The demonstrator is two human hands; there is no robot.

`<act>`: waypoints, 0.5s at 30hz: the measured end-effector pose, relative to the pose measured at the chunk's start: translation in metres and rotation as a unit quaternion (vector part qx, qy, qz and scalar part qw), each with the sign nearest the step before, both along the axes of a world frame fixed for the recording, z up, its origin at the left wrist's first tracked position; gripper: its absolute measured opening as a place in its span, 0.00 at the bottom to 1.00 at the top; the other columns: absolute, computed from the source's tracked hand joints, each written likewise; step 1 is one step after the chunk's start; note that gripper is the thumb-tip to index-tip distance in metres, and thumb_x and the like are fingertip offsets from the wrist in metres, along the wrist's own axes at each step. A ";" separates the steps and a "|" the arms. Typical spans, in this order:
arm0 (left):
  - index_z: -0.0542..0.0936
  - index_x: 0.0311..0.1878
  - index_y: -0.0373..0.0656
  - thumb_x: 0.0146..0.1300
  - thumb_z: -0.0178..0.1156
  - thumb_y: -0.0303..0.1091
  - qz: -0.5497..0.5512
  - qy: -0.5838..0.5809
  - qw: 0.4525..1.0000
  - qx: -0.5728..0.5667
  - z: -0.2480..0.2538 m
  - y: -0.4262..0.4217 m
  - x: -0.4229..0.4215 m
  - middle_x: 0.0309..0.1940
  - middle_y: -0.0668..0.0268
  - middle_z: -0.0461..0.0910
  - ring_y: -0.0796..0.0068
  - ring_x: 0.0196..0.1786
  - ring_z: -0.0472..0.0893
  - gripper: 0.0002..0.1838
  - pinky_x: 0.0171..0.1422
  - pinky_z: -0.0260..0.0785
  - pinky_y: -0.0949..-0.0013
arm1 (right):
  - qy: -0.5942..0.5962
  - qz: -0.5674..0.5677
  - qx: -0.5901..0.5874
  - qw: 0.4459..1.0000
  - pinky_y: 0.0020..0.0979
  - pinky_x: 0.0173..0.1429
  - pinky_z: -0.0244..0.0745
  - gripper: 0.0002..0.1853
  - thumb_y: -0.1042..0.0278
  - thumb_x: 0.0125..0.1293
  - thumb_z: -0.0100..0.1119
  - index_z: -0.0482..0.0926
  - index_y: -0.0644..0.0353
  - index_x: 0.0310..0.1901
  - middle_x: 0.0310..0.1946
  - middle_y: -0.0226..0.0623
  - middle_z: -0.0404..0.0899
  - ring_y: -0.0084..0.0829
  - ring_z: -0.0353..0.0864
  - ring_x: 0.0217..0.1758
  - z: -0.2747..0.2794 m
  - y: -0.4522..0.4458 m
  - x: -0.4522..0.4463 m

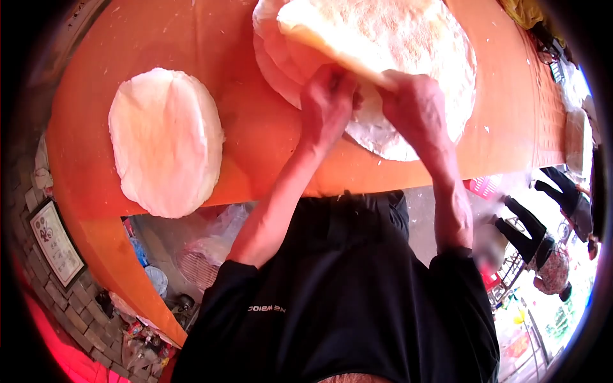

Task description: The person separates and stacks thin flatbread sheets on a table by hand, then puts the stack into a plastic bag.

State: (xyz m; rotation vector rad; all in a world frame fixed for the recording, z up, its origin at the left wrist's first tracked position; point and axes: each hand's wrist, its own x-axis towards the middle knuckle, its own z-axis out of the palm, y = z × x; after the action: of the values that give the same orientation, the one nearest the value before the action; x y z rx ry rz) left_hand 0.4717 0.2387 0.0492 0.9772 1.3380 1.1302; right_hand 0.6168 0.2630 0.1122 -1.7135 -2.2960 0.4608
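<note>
A wide stack of thin, round, pale flatbreads point(421, 57) lies on the orange table in front of me. The near edge of its top flatbread point(338, 48) is lifted and folded over into a raised ridge. My right hand point(415, 105) is closed, thumb and fingers pinching the end of that ridge. Beside it, my left hand point(329, 102) is curled with the fingers drawn together at the lifted edge, and its fingertips are partly hidden. To the left sits a second, smaller stack of flatbreads point(163, 143), apart from both hands.
The orange table point(255, 134) ends just before my body. A framed certificate point(56, 242) leans by the brick at lower left. Plastic bags point(220, 233) lie under the table. At right, a pink basket point(485, 186) and two people point(543, 249) stand off beyond the table.
</note>
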 end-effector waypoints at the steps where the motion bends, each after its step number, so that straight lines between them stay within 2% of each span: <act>1: 0.74 0.43 0.36 0.67 0.52 0.31 0.020 -0.139 0.989 -0.049 -0.011 0.002 0.004 0.37 0.62 0.79 0.69 0.39 0.81 0.08 0.43 0.76 0.68 | 0.025 -0.001 0.005 1.000 0.42 0.33 0.75 0.04 0.70 0.51 0.56 0.81 0.57 0.28 0.21 0.46 0.78 0.48 0.79 0.26 -0.001 0.002 0.003; 2: 0.74 0.42 0.35 0.69 0.52 0.31 0.038 -0.275 0.956 -0.092 -0.024 0.007 0.007 0.37 0.62 0.79 0.68 0.42 0.82 0.08 0.47 0.76 0.67 | 0.050 -0.003 0.015 0.999 0.42 0.32 0.75 0.04 0.70 0.52 0.56 0.81 0.57 0.27 0.20 0.47 0.77 0.48 0.79 0.26 -0.001 0.007 0.008; 3: 0.73 0.45 0.36 0.68 0.52 0.31 0.044 -0.323 0.936 -0.133 -0.042 0.012 0.007 0.41 0.59 0.78 0.63 0.45 0.82 0.09 0.49 0.77 0.63 | -0.009 0.015 0.077 0.997 0.41 0.28 0.74 0.05 0.66 0.54 0.57 0.80 0.55 0.25 0.19 0.46 0.77 0.46 0.79 0.24 0.000 0.016 0.013; 4: 0.73 0.45 0.36 0.68 0.52 0.31 0.042 -0.325 0.935 -0.134 -0.044 0.015 0.009 0.41 0.59 0.78 0.63 0.45 0.82 0.09 0.49 0.77 0.63 | -0.023 0.010 0.099 0.995 0.40 0.24 0.72 0.09 0.62 0.56 0.57 0.79 0.54 0.22 0.17 0.43 0.77 0.44 0.79 0.22 0.008 0.028 0.022; 5: 0.73 0.46 0.36 0.68 0.52 0.32 0.035 -0.268 0.952 -0.146 -0.044 0.016 0.010 0.43 0.57 0.77 0.62 0.47 0.81 0.10 0.49 0.77 0.61 | -0.145 0.005 0.098 0.985 0.43 0.26 0.70 0.14 0.57 0.59 0.60 0.81 0.61 0.27 0.19 0.52 0.74 0.51 0.76 0.22 0.009 0.053 0.041; 6: 0.72 0.48 0.36 0.68 0.52 0.33 0.029 -0.209 0.965 -0.157 -0.045 0.018 0.010 0.45 0.56 0.77 0.60 0.49 0.80 0.11 0.50 0.77 0.59 | -0.197 -0.004 0.130 0.972 0.43 0.26 0.70 0.14 0.58 0.59 0.60 0.81 0.60 0.27 0.19 0.51 0.75 0.50 0.77 0.22 0.013 0.078 0.062; 7: 0.70 0.51 0.35 0.67 0.53 0.34 0.023 -0.212 0.962 -0.169 -0.045 0.020 0.009 0.47 0.53 0.75 0.58 0.50 0.80 0.14 0.49 0.77 0.60 | -0.209 -0.014 0.176 0.962 0.42 0.25 0.71 0.13 0.58 0.59 0.59 0.81 0.60 0.27 0.19 0.51 0.75 0.49 0.77 0.22 0.025 0.094 0.081; 10: 0.68 0.54 0.33 0.67 0.53 0.33 0.021 -0.197 0.963 -0.182 -0.039 0.023 0.008 0.46 0.52 0.75 0.58 0.51 0.80 0.17 0.48 0.78 0.61 | -0.125 -0.039 0.281 0.951 0.42 0.25 0.71 0.12 0.60 0.58 0.58 0.80 0.59 0.26 0.19 0.48 0.75 0.47 0.77 0.22 0.075 0.118 0.122; 11: 0.66 0.56 0.31 0.67 0.54 0.33 0.019 -0.183 0.968 -0.173 -0.032 0.024 0.010 0.45 0.51 0.75 0.59 0.48 0.81 0.20 0.45 0.78 0.63 | -0.102 -0.047 0.298 0.948 0.42 0.25 0.71 0.11 0.60 0.58 0.58 0.80 0.58 0.26 0.19 0.48 0.75 0.46 0.77 0.22 0.091 0.114 0.127; 14: 0.67 0.57 0.30 0.66 0.55 0.33 0.012 -0.160 0.972 -0.173 -0.009 0.021 0.004 0.46 0.51 0.75 0.61 0.45 0.82 0.20 0.44 0.78 0.64 | -0.098 -0.064 0.306 0.945 0.41 0.25 0.71 0.10 0.62 0.58 0.57 0.80 0.57 0.25 0.18 0.45 0.76 0.44 0.78 0.22 0.111 0.087 0.116; 15: 0.68 0.56 0.31 0.66 0.56 0.33 0.014 -0.132 0.980 -0.149 -0.010 0.015 -0.003 0.44 0.53 0.76 0.64 0.41 0.82 0.20 0.42 0.78 0.67 | -0.108 -0.063 0.300 0.946 0.41 0.25 0.71 0.09 0.62 0.57 0.57 0.80 0.57 0.25 0.18 0.44 0.76 0.44 0.78 0.22 0.108 0.076 0.106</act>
State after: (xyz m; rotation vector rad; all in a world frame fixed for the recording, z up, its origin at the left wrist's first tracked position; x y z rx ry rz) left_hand 0.4689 0.2540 0.0390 0.5705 1.2612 1.0051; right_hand 0.7228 0.3386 0.2201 -1.6230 -2.1266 -0.4353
